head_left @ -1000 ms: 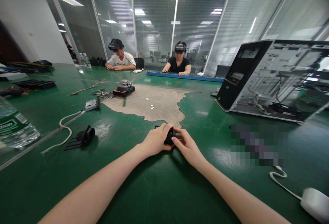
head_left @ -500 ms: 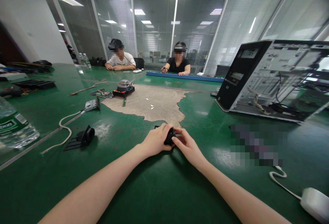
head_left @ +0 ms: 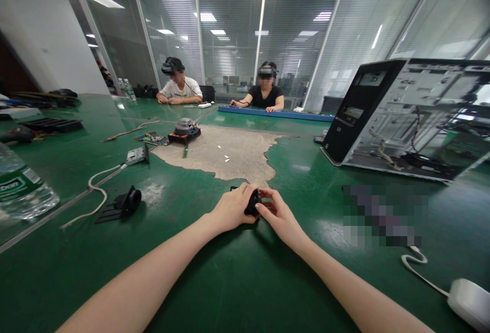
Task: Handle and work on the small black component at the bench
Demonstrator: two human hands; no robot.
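Observation:
Just below the bare tan patch of the green table (head_left: 184, 272), my left hand (head_left: 234, 206) is wrapped round a small black part (head_left: 251, 203). My right hand (head_left: 276, 212) is at the part's right side, its thumb and fingers closed on it. A dark bit of the part sticks out past the far side of my left fingers; the rest is hidden by my hands. A similar black part (head_left: 128, 201) with flat prongs lies on the table to the left of my hands.
An open computer case (head_left: 346, 119) stands at the right. A water bottle (head_left: 25, 185), a metal bracket (head_left: 136, 155) and a white cable (head_left: 92, 185) are at the left. A red-black device (head_left: 185, 131) sits farther back. Two people sit across the table.
My hands and the black part look almost unmoved. Across the table, the hand of the person in black has shifted to the left.

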